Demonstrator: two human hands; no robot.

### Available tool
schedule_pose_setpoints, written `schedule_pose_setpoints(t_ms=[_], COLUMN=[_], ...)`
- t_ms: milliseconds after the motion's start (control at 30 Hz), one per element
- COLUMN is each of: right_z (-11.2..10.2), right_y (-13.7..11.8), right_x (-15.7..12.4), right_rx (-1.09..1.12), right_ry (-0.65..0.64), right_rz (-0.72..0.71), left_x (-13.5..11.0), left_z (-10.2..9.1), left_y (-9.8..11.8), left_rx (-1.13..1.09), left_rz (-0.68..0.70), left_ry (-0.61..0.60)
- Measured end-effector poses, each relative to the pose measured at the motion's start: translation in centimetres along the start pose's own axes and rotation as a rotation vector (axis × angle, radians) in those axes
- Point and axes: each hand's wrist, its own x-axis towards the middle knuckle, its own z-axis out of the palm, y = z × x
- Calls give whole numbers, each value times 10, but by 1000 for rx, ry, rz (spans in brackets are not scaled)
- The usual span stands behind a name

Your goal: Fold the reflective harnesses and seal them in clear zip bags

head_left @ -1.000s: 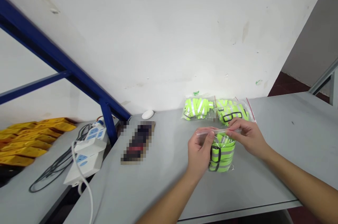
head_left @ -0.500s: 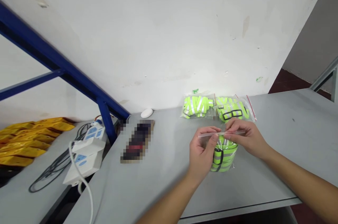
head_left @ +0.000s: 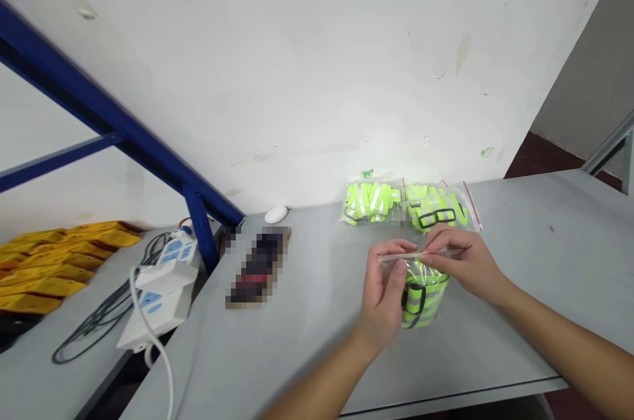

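- A clear zip bag holds a bright green vest. The hands lift it by the top, with its bottom near the surface, right of the middle.
- The left hand and the right hand are both closed on the top edge, pinching it.
- The bag looks light, soft and a bit slippery. The firm top strip looks like the best place to hold.
- Two more bags lie just past the hands, on the far side.
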Motion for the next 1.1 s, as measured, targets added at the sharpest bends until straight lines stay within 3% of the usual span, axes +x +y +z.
schedule_pose_setpoints(t_ms=[167,633,867,1100], right_z=[1,1,-1,-1], right_y=[-3,-4,-3,-2], right_x=[1,2,1,3], right_rx=[1,-45,-58,-50], right_ry=[0,-26,23,35], right_rz=[15,-9,-37,-10], left_x=[9,16,13,14], left_z=[-4,-7,-6,-7], left_y=[5,8,2,3], left_rx=[89,143,115,161], left_rz=[-42,-40,-123,-29], left_ry=[-55,-1,109,137])
